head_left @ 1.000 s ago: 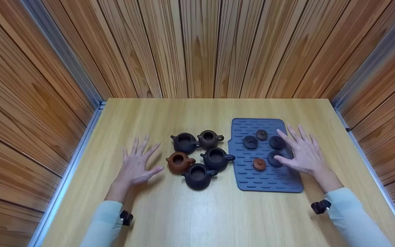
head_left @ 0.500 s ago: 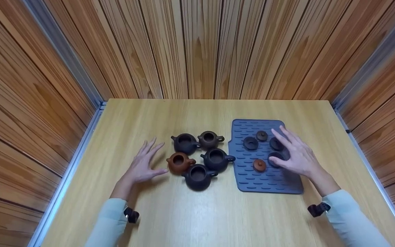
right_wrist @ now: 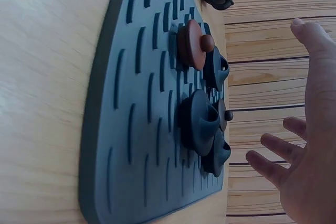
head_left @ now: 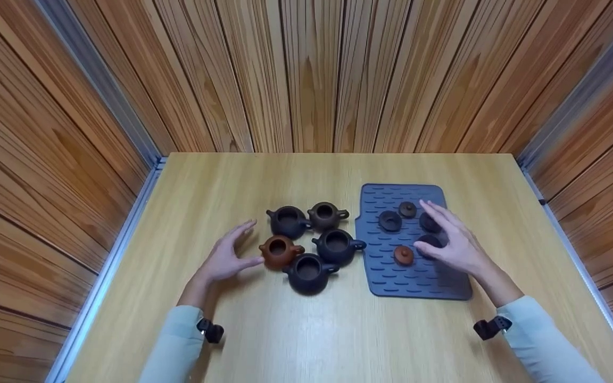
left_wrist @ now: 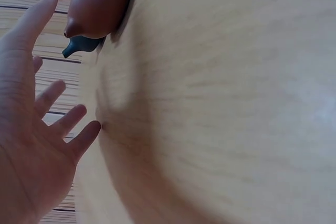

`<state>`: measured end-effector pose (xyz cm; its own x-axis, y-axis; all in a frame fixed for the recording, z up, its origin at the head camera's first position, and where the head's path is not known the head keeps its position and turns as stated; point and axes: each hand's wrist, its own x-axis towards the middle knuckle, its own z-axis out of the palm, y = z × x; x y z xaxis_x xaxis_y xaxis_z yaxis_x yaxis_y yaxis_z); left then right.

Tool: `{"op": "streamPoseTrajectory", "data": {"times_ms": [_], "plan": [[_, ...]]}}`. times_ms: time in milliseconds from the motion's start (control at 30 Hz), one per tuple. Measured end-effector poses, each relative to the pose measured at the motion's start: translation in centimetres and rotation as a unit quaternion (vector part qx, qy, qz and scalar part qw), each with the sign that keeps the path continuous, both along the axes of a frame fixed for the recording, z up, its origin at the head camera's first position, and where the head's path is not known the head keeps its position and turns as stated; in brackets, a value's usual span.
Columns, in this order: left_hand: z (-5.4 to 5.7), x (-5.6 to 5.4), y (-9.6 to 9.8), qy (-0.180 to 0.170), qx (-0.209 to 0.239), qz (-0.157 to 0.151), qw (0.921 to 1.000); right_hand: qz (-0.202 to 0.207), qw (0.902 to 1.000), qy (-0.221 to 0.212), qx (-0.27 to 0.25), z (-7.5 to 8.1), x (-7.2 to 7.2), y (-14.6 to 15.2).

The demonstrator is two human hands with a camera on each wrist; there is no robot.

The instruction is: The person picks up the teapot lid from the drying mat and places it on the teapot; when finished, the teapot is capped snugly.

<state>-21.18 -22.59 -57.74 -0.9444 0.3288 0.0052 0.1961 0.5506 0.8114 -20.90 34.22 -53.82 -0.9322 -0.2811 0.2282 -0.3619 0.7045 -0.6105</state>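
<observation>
My left hand (head_left: pixel 226 258) hovers beside the reddish-brown teapot (head_left: pixel 279 251), thumb near its spout, fingers spread and holding nothing. In the left wrist view that teapot (left_wrist: pixel 100 3) lies beyond the thumb. Around it stand lidless dark teapots: a black one (head_left: pixel 308 282) in front, another (head_left: pixel 337 255) to the right, one (head_left: pixel 287 230) behind, and a small brown one (head_left: pixel 325 221). My right hand (head_left: pixel 461 247) is over the right side of the grey mat, holding nothing. It partly covers two black lids, the nearer lid (right_wrist: pixel 199 124) showing fully in the right wrist view.
The grey ridged mat (head_left: pixel 407 284) also carries a reddish-brown lid (head_left: pixel 403 255), a black lid (head_left: pixel 390 221) and a small brown lid (head_left: pixel 407 209). Wood-patterned panels (head_left: pixel 306 80) enclose the back and sides of the wooden table (head_left: pixel 285 340).
Both hands have moved inward: the left to the right, toward the reddish-brown teapot, and the right slightly left over the mat. Their spread fingers have drawn closer together. Teapots and lids have stayed put.
</observation>
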Motion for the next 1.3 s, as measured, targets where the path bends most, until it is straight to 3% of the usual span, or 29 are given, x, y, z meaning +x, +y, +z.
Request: {"op": "streamPoseTrajectory", "data": {"times_ms": [200, 367, 667, 1033, 1300], "plan": [[-0.1, 0.0, 0.4, -0.027, 0.047, 0.003, 0.9985, 0.015, 0.9993, 0.004, -0.034, -0.7, 0.5, -0.5], [-0.2, -0.1, 0.8, -0.049, 0.061, 0.017, 0.9968, 0.028, 0.9976, -0.021, -0.060, -1.0, 0.8, -0.8], [-0.7, -0.5, 1.1, -0.051, 0.091, 0.004, 0.9946, 0.046, 0.9927, -0.065, -0.090, -1.8, 1.3, -0.8], [-0.8, -0.7, 1.8, -0.059, 0.114, -0.013, 0.9916, 0.028, 0.9857, -0.131, -0.102, -3.0, 1.9, -1.1], [-1.0, -0.9, 2.1, -0.061, 0.106, -0.010, 0.9925, 0.010, 0.9886, -0.112, -0.100, -3.6, 2.1, -1.7]]}}
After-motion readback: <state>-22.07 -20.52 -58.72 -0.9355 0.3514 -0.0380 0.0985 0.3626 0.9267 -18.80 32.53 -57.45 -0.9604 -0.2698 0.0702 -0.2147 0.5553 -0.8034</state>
